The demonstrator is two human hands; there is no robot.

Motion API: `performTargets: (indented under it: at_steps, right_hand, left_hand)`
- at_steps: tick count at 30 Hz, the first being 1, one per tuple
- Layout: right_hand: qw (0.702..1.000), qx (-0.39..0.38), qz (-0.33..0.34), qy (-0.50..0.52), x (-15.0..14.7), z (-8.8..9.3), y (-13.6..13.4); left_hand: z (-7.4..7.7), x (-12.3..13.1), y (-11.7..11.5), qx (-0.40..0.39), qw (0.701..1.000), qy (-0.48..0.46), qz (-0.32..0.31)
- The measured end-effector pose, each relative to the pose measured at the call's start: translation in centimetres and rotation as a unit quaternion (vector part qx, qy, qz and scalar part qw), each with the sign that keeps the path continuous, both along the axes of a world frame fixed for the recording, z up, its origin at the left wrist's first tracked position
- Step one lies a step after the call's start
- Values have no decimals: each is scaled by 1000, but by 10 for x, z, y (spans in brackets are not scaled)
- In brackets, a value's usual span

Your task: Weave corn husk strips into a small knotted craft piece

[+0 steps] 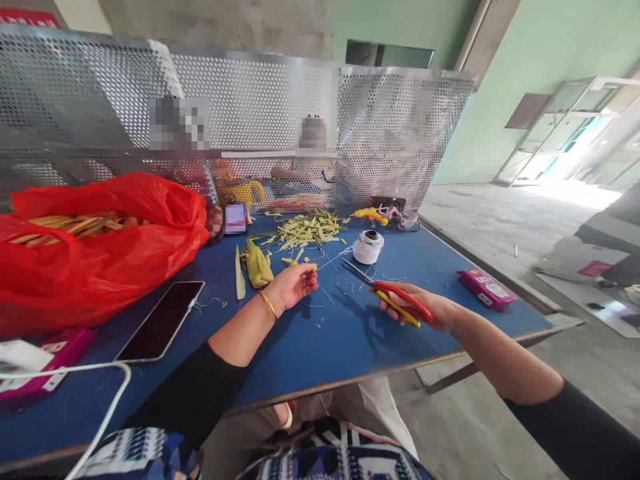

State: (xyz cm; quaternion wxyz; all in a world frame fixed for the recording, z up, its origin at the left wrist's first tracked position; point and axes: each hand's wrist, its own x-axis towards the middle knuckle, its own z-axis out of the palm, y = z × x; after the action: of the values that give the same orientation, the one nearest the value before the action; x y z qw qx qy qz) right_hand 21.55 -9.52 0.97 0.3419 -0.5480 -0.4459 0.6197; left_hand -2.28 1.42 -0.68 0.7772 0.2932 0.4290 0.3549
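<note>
My left hand point(295, 287), with a gold bangle at the wrist, is closed in a pinch on white thread that runs to the white spool point(368, 248). Red and yellow scissors point(400, 301) are in my right hand point(425, 305), their blades pointing up and left toward the thread, in front of the spool. A greenish-yellow husk bundle point(257, 264) lies just beyond my left hand, with a pale husk strip point(240, 275) beside it. Behind them is a pile of cut green strips point(310, 229).
A red plastic bag point(100, 260) of strips fills the left, near a phone point(163, 321) and white cable point(120, 393). A purple pack point(487, 290) lies right. Yellow tool point(370, 215) and pink glasses point(400, 217) lie before the perforated metal screen point(260, 100); people show behind it.
</note>
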Motion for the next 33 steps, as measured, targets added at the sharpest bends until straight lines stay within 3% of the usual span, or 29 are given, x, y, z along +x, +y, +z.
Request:
performTargets:
  at_steps: [11, 15, 17, 19, 23, 25, 27, 29, 30, 33]
  right_hand:
    - [998, 10, -56, -25, -26, -3, 33]
    - [994, 26, -40, -103, -25, -5, 40]
    - [980, 57, -16, -188, -23, -7, 41]
    - [939, 111, -3, -327, -22, -9, 41]
    - [777, 176, 35, -604, -22, -12, 36]
    - [713, 174, 76, -675, -25, -11, 33]
    - [676, 173, 107, -709, -28, -6, 31]
    - [678, 196, 107, -700, -33, 1, 34]
    - [701, 223, 96, -671, -37, 4, 38]
    - [832, 315, 43, -455, -54, 8, 56]
  left_hand:
    - [-1, 2, -3, 4, 1000, 7, -2]
    - [-2, 3, -2, 4, 1000, 11, -3]
    - [-2, 2, -1, 4, 1000, 11, -5]
    - [-2, 1, 0, 6, 1000, 8, -7]
    - [4, -3, 1, 15, 1000, 1, -16]
    - [8, -6, 1, 23, 999, -3, -26]
    - [11, -9, 1, 30, 999, -7, -39]
    - [13, -12, 0, 46, 997, -10, -61]
    - [14, -13, 0, 58, 996, -11, -74]
    - [14, -14, -1, 97, 989, -14, -107]
